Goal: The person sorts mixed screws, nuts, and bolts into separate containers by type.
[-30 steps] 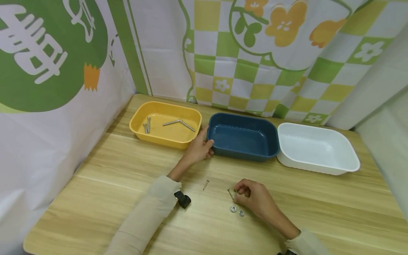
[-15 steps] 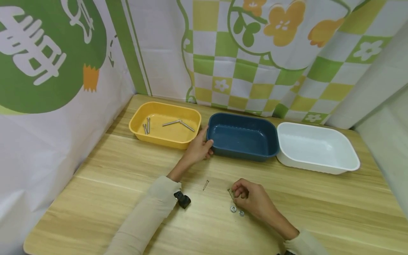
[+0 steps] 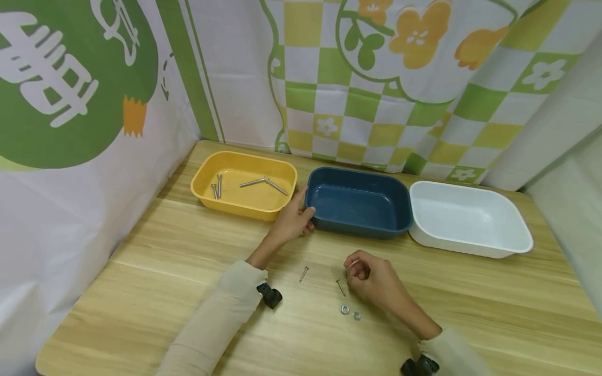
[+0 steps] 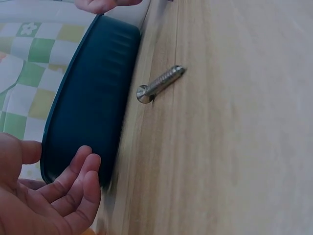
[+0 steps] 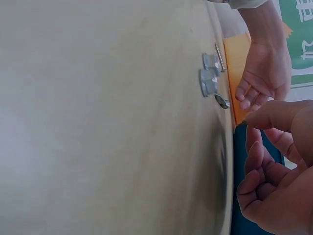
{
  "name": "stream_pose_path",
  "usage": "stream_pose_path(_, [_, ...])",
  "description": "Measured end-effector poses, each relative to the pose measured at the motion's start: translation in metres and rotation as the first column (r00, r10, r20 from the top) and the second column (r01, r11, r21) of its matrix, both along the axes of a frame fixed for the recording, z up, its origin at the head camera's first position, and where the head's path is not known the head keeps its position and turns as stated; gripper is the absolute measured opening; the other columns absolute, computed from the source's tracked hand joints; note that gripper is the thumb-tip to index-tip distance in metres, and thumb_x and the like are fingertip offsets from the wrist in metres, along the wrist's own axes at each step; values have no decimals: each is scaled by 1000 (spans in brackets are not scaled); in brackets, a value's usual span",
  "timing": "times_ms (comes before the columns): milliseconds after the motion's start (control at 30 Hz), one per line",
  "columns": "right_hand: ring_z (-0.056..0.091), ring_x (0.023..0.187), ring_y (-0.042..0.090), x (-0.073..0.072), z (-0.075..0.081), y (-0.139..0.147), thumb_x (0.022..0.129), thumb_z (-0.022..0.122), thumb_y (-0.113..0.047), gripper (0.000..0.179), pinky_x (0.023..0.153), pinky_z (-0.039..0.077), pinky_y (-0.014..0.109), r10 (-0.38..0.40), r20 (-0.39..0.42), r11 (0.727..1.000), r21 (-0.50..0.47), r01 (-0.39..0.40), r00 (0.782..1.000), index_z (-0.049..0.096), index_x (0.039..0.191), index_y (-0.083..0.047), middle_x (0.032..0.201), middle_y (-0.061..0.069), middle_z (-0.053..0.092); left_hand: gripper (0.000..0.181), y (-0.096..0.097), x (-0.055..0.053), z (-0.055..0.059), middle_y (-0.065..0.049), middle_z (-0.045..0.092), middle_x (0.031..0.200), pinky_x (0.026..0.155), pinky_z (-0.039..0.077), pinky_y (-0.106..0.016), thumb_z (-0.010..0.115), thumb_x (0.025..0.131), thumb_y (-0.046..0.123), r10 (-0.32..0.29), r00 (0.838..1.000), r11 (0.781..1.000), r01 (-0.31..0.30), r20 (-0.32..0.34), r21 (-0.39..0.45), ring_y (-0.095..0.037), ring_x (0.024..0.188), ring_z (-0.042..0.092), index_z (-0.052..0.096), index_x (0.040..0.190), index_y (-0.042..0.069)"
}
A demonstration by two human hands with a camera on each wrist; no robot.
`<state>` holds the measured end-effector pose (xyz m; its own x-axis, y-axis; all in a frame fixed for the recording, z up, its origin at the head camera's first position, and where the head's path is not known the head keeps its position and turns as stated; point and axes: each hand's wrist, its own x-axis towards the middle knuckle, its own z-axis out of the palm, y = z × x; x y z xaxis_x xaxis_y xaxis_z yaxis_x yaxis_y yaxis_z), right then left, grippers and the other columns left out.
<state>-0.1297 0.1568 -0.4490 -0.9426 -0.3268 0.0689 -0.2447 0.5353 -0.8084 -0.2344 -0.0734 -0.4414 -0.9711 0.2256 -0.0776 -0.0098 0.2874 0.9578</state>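
Note:
My left hand [image 3: 290, 218] holds the near left corner of a dark blue bin [image 3: 359, 230]; in the left wrist view, thumb and fingers lie on either side of that corner. My right hand [image 3: 376, 279] pinches a small screw [image 3: 348, 271] between thumb and index finger, mostly hidden by the fingertips. Just below the right hand a second screw [image 3: 340, 288] lies on the wooden table [image 3: 188, 261]. A third screw [image 3: 303, 274], large in the left wrist view, lies between the hands. Two metal nuts, a flanged nut [image 3: 345, 309] and a smaller nut [image 3: 356, 316], sit nearer the person.
Left of the blue bin stands a yellow bin [image 3: 235, 206] with several long bolts [image 3: 253, 182] inside. A white bin [image 3: 470, 214] adjoins the blue one on the right. A patterned curtain [image 3: 357, 115] hangs behind the bins.
My right hand has lifted the pinched screw up and away from the screw lying beside it, which now shows fully. The left hand has stayed at the blue bin.

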Motion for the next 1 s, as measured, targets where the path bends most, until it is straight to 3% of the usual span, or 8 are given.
stream_pose_path(300, [56, 68, 9, -22, 9, 2, 77, 69, 13, 26, 60, 47, 23, -5, -91, 1000, 10, 6, 996, 69, 96, -4, 76, -1, 63, 69, 0, -1, 0, -16, 67, 77, 56, 55, -35, 53, 105, 15, 0, 1000, 1000, 0, 9, -17, -29, 64, 65, 15, 162, 19])
stream_pose_path(500, [56, 70, 12, -35, 17, 6, 78, 67, 9, 24, 62, 47, 23, -12, -119, 999, 38, 16, 993, 68, 98, -3, 80, 7, 65, 67, -1, -1, 2, -18, 68, 78, 56, 54, -35, 52, 105, 18, -10, 1000, 998, 10, -2, -70, -31, 64, 66, 18, 162, 23])
stream_pose_path(1000, [55, 65, 14, -55, 39, 7, 83, 69, 6, 23, 56, 44, 25, -62, -183, 996, 58, 73, 981, 70, 103, -5, 79, -2, 67, 66, -2, -2, 2, -22, 67, 78, 55, 54, -37, 52, 105, 18, -26, 1000, 999, 26, 15, -47, -34, 64, 66, 19, 162, 23])
